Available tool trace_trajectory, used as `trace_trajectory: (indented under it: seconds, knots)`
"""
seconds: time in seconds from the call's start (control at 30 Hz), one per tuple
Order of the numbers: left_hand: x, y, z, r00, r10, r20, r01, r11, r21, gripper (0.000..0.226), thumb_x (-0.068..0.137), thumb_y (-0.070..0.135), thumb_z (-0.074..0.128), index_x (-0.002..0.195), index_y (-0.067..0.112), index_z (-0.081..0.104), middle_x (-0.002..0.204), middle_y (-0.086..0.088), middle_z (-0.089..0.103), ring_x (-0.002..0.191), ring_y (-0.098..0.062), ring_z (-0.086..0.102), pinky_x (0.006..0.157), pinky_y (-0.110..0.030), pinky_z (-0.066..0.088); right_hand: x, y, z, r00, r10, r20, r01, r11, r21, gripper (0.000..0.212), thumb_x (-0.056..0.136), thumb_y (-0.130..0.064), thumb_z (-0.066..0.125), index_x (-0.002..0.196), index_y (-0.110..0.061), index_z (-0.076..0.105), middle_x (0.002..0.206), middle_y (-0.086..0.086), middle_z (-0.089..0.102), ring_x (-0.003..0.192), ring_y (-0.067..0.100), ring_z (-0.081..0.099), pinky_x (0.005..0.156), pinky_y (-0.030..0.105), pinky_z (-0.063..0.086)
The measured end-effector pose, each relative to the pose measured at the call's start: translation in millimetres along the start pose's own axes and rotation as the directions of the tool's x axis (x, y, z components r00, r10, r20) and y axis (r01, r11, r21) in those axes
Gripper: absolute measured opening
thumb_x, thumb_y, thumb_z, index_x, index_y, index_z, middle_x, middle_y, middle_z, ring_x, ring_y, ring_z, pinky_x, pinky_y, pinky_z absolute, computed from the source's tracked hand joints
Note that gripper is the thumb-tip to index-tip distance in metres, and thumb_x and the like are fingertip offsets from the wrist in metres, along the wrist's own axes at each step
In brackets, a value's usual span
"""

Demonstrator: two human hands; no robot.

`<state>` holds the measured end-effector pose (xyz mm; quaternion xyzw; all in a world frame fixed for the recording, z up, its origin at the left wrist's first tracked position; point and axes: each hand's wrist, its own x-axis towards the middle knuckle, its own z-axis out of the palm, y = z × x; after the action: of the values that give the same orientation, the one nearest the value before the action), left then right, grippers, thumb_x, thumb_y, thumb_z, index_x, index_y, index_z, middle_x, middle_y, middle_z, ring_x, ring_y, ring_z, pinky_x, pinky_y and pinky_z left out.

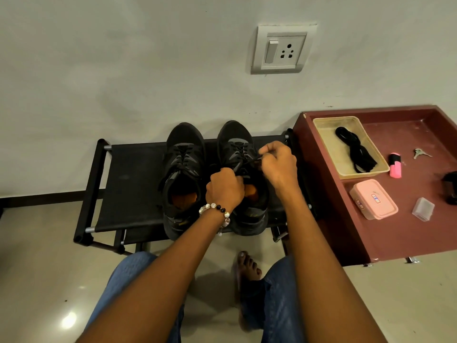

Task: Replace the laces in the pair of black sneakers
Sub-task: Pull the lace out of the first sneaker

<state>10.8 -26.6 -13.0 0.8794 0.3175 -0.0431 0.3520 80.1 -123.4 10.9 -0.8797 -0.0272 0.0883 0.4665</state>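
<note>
I see both forearms reaching forward over my knees to the two black sneakers (210, 177), which stand side by side, toes to the wall, on a low black rack (128, 189). My left hand (223, 188) — beaded bracelet (215, 210) at the wrist — is curled, knuckles up, at the mouth of the right-hand sneaker, fingers closed round what looks like the tongue or lace there; I cannot tell which. My right hand (278, 164) sits higher and further forward, wrist bent, fingertips pinching a thin black lace (249, 161) that runs taut from that sneaker's eyelets. The left-hand sneaker is laced and untouched. On the red-brown surface (408, 231) to the right, a bundle of black laces (356, 149) lies in a shallow clear tray (321, 127) — near it a pink box (373, 199), a pink marker (395, 167) and keys (420, 153).
</note>
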Motion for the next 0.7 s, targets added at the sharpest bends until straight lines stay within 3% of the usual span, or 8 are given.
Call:
trace_trajectory:
  seconds: [0.1,0.2,0.37,0.43,0.5,0.6,0.63,0.7]
  knots:
    - [1,0,-2,1.000,-0.005,0.011,0.005,1.000,-0.016,0.027,0.095,0.029,0.052,0.108,0.005,0.054,0.112,-0.018,0.060,0.101,-0.040,0.058,0.067,-0.035,0.038,0,-2,4,0.971,-0.187,0.149,0.199,0.978,-0.070,0.021,0.086,-0.006,0.054,0.092,-0.019,0.069,0.101,0.002,0.065,0.081,0.015,0.060,0.072,0.030,0.051]
    - [2,1,-3,0.999,-0.027,0.031,0.028,0.999,-0.043,0.028,0.094,0.029,0.056,0.109,0.006,0.053,0.112,-0.017,0.060,0.101,-0.037,0.059,0.067,-0.034,0.038,1,0,7,0.916,-0.303,0.261,0.394,0.803,-0.448,0.018,0.086,-0.020,0.066,0.103,-0.020,0.070,0.117,0.002,0.058,0.110,0.024,0.051,0.086,0.043,0.051]
    - [4,0,-2,0.998,-0.051,0.048,0.054,0.997,-0.051,0.031,0.092,0.028,0.057,0.115,0.007,0.052,0.112,-0.016,0.060,0.099,-0.036,0.059,0.068,-0.035,0.042,-5,-9,9,0.906,-0.367,0.211,0.418,0.695,-0.584,0.008,0.090,-0.020,0.067,0.095,-0.023,0.072,0.111,-0.004,0.063,0.113,0.024,0.049,0.090,0.045,0.045]
    - [6,-1,-1,0.997,-0.051,0.056,0.054,0.997,-0.051,0.032,0.093,0.028,0.056,0.117,0.007,0.051,0.114,-0.016,0.058,0.101,-0.037,0.058,0.068,-0.035,0.041,-4,-8,6,0.934,-0.351,0.057,0.345,0.855,-0.388,0.010,0.087,-0.016,0.068,0.085,-0.026,0.071,0.097,-0.009,0.067,0.104,0.019,0.057,0.089,0.043,0.048]
    - [8,-2,-1,0.996,-0.049,0.070,0.053,0.997,-0.054,0.035,0.093,0.028,0.054,0.120,0.007,0.050,0.117,-0.017,0.057,0.103,-0.039,0.057,0.071,-0.037,0.043,0,-8,-2,0.967,-0.222,-0.128,0.236,0.966,0.109,0.018,0.086,-0.009,0.067,0.080,-0.026,0.066,0.084,-0.011,0.068,0.091,0.011,0.064,0.086,0.037,0.052]
    - [10,-3,1,0.995,-0.050,0.092,0.055,0.997,-0.054,0.040,0.093,0.032,0.054,0.123,0.007,0.047,0.117,-0.018,0.057,0.103,-0.040,0.057,0.077,-0.042,0.048,2,-8,-18,0.990,0.051,-0.132,0.072,0.621,0.780,0.019,0.094,0.000,0.054,0.084,-0.016,0.059,0.083,0.001,0.070,0.084,0.016,0.066,0.074,0.030,0.051]
    - [10,-3,1,0.994,-0.050,0.098,0.055,0.997,-0.053,0.041,0.093,0.032,0.054,0.124,0.008,0.047,0.118,-0.017,0.056,0.104,-0.040,0.057,0.078,-0.043,0.049,2,-8,-20,0.994,0.083,-0.076,0.023,0.509,0.861,0.019,0.096,0.000,0.050,0.085,-0.013,0.057,0.080,0.005,0.068,0.078,0.019,0.066,0.071,0.031,0.052]
    - [11,-3,1,0.993,-0.051,0.106,0.057,0.997,-0.051,0.041,0.093,0.034,0.054,0.124,0.008,0.047,0.118,-0.017,0.056,0.104,-0.039,0.057,0.079,-0.044,0.049,3,-9,-18,0.996,0.083,-0.025,-0.019,0.488,0.872,0.018,0.097,0.001,0.047,0.087,-0.011,0.055,0.073,0.006,0.060,0.066,0.017,0.060,0.066,0.032,0.051]
